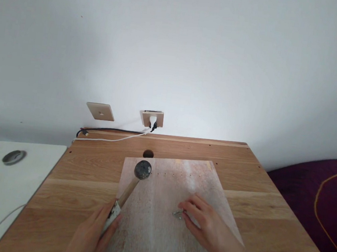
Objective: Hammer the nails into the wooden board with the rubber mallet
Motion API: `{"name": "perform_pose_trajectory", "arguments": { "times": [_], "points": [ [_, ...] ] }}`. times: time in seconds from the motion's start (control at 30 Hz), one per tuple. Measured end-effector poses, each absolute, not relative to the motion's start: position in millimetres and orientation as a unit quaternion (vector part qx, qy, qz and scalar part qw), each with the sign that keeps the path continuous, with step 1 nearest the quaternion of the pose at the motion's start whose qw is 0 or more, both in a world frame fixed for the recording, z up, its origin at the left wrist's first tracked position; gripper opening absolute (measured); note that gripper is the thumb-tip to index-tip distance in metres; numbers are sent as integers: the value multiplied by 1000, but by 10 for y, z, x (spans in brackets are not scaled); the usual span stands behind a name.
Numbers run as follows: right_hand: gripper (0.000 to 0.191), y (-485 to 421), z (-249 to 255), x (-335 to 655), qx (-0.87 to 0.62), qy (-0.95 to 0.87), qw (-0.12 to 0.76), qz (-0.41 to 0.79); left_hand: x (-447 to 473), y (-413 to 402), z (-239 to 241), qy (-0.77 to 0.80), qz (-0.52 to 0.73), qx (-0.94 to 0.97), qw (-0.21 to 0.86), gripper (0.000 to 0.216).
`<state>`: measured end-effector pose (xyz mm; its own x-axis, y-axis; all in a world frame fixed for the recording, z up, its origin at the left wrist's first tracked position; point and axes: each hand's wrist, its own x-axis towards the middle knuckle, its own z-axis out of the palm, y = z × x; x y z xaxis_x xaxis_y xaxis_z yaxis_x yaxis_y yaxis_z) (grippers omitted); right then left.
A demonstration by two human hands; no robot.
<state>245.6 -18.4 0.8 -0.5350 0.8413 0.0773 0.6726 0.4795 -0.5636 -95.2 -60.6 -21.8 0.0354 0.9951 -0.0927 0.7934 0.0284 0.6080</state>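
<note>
A mallet with a round, dark, scuffed head and a pale wooden handle points up and away over the left part of a worn board. My left hand is closed around the lower handle, where a whitish wrap or grip shows. On the right half of the board, my right hand has its thumb and index finger pinched together at a few small silvery metal pieces. They look like nails, but are too small to be sure. A row of small dark marks runs along the board's far end.
The board lies on a wooden table against a white wall. A round hole is behind the board. White and black cables run to a wall socket. A white desk stands left; purple fabric is right.
</note>
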Motion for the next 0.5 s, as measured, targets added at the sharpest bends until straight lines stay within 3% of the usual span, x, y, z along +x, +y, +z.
{"name": "perform_pose_trajectory", "arguments": {
  "times": [0.3,0.43,0.5],
  "points": [
    [29,-107,-66,2136,-418,-901,40,110,-973,-720,-154,705,222,630,240,45],
    [29,40,-44,2089,-398,-909,35,121,-1007,-784,-157,735,225,592,244,52],
    [29,158,-33,2076,-394,-894,84,195,-1009,-804,-167,738,235,578,257,50]
  ]
}}
